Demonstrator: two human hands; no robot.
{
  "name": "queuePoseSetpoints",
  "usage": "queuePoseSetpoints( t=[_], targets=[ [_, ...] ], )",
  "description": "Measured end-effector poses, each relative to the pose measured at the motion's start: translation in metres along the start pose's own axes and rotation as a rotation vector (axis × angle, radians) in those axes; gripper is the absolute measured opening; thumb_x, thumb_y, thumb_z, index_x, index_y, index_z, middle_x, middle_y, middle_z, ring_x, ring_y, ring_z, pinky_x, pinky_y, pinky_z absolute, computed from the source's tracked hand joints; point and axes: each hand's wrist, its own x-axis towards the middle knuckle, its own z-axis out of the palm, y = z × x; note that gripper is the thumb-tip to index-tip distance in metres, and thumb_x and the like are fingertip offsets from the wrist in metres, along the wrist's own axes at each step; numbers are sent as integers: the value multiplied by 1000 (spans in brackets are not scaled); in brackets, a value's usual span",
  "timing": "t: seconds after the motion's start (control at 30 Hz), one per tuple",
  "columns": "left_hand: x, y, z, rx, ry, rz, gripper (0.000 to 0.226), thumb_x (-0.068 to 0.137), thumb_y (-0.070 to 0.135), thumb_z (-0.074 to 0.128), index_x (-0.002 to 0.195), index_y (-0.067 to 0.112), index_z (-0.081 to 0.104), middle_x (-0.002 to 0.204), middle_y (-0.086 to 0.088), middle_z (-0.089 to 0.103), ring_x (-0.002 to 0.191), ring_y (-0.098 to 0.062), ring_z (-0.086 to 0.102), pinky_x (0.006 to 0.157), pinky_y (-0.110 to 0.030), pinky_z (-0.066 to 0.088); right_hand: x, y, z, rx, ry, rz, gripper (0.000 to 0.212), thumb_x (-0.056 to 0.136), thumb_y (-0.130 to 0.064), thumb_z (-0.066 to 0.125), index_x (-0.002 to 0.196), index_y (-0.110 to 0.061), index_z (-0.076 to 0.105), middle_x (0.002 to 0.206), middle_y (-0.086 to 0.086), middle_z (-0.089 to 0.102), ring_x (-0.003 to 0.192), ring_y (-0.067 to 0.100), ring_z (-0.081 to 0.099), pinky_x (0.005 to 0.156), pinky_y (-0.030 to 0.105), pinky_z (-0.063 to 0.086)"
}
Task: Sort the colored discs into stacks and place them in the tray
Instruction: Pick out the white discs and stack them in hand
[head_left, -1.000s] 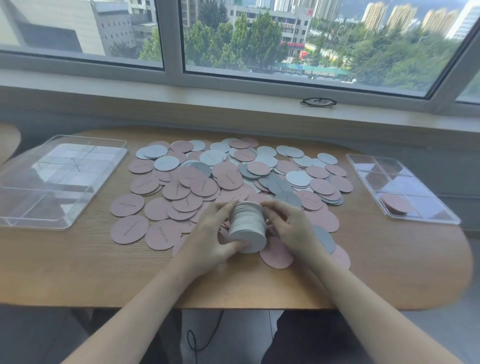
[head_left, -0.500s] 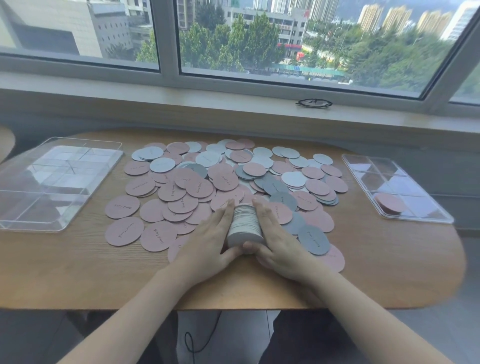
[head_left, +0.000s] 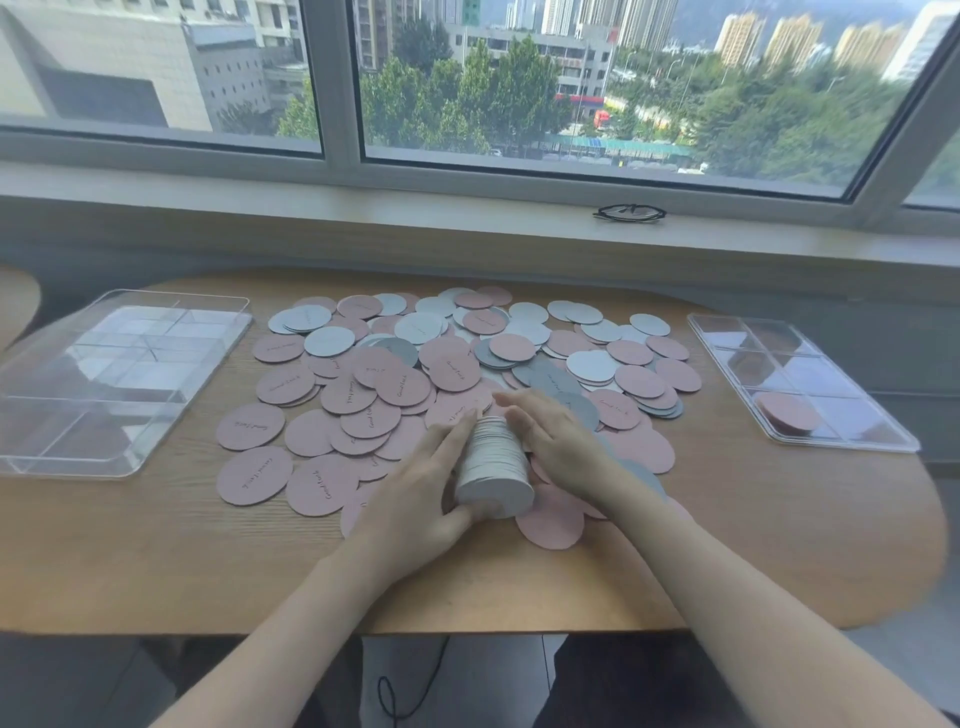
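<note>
Both the left hand (head_left: 415, 499) and right hand (head_left: 558, 447) press flat against a stack of pale grey card discs (head_left: 493, 470), while one pink disc pile (head_left: 787, 413) sits in the clear compartment tray (head_left: 883, 441) and most loose pink and grey discs (head_left: 395, 384) remain unsorted.

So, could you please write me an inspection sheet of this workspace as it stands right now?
Surface: wooden table, rounded at the right end.
Job's things: white stack lying on its side among loose pink discs, white discs and grey discs; right tray holds one pink stack; left tray looks unfilled, though glare hides part of it.
Clutter: nothing seen.
Grippers: left hand and right hand press the white stack from either side, fingers fairly straight.
Cables: black cable below the table's near edge.
Surroundings: glasses on the windowsill; trees and buildings outside.
</note>
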Motion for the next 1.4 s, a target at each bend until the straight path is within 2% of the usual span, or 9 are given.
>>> queuePoseSetpoints(
  t=[0.13, 0.33, 0.57, 0.67, 0.77, 0.87, 0.97, 1.17, 1.4],
  targets=[
    [1, -1, -3, -195, 53, -72, 88, 74, 37, 83, 148, 38, 34, 123, 25, 45, 109, 0, 53, 84, -10, 45, 41, 5, 1, -187, 46, 110, 33, 103, -32, 48, 125, -16, 66, 125, 4, 57, 121, 23, 51, 104, 38, 36],
    [0, -2, -5, -305, 73, -103, 81, 68, 35, 83, 137, 43, 41, 123, 24, 48, 107, -5, 55, 82, -14, 47, 72, -10, 10, -529, -4, 162, 54, 80, -68, 62, 106, -21, 65, 114, -1, 51, 115, 22, 45, 103, 42, 35],
    [0, -1, -7, -307, 66, -112, 83, 71, 24, 87, 138, 40, 41, 122, 24, 48, 110, -4, 52, 82, -11, 45, 71, -5, 11, -313, 32, 111, 23, 80, -46, 74, 86, -31, 57, 103, -7, 51, 111, 19, 46, 97, 38, 34],
    [0, 1, -8, -311, 70, -115, 84, 71, 23, 88, 139, 39, 42, 122, 21, 50, 106, -1, 53, 81, -9, 43, 65, -6, 14, -227, -21, 81, 25, 82, -43, 73, 97, -29, 60, 107, -3, 59, 108, 18, 52, 98, 39, 40],
    [-1, 2, -8, -313, 63, -112, 85, 70, 27, 89, 138, 42, 41, 123, 20, 51, 106, -5, 54, 82, -12, 46, 61, -8, 12, -19, -75, 54, 36, 81, -35, 77, 111, -23, 60, 110, -7, 62, 106, 13, 57, 94, 27, 44],
    [-1, 1, -8, -311, 58, -114, 85, 68, 31, 88, 138, 44, 40, 124, 22, 50, 107, -7, 55, 86, -21, 50, 60, -5, 10, 103, -21, 74, 21, 89, -27, 70, 108, -21, 61, 106, -10, 65, 102, 10, 61, 91, 23, 45],
    [-1, 1, -8, -303, 59, -126, 85, 67, 34, 88, 136, 46, 40, 121, 25, 51, 105, -7, 56, 85, -21, 50, 66, 3, 5, -84, 36, 136, 21, 95, -25, 60, 115, -19, 58, 115, -3, 65, 109, 18, 59, 98, 34, 45],
    [-1, 1, -9, -295, 58, -122, 84, 67, 36, 87, 137, 45, 40, 123, 24, 51, 107, -6, 55, 85, -18, 48, 75, 9, -3, -457, 20, 156, 40, 94, -27, 58, 131, -14, 51, 134, 8, 54, 125, 27, 49, 106, 39, 38],
    [-1, 0, -8, -283, 59, -121, 85, 69, 34, 88, 136, 47, 39, 120, 25, 50, 106, -6, 55, 87, -22, 49, 82, 15, -4, -524, -26, 216, 72, 85, -67, 57, 138, -17, 50, 138, 7, 46, 131, 26, 41, 108, 40, 36]
  ],
)
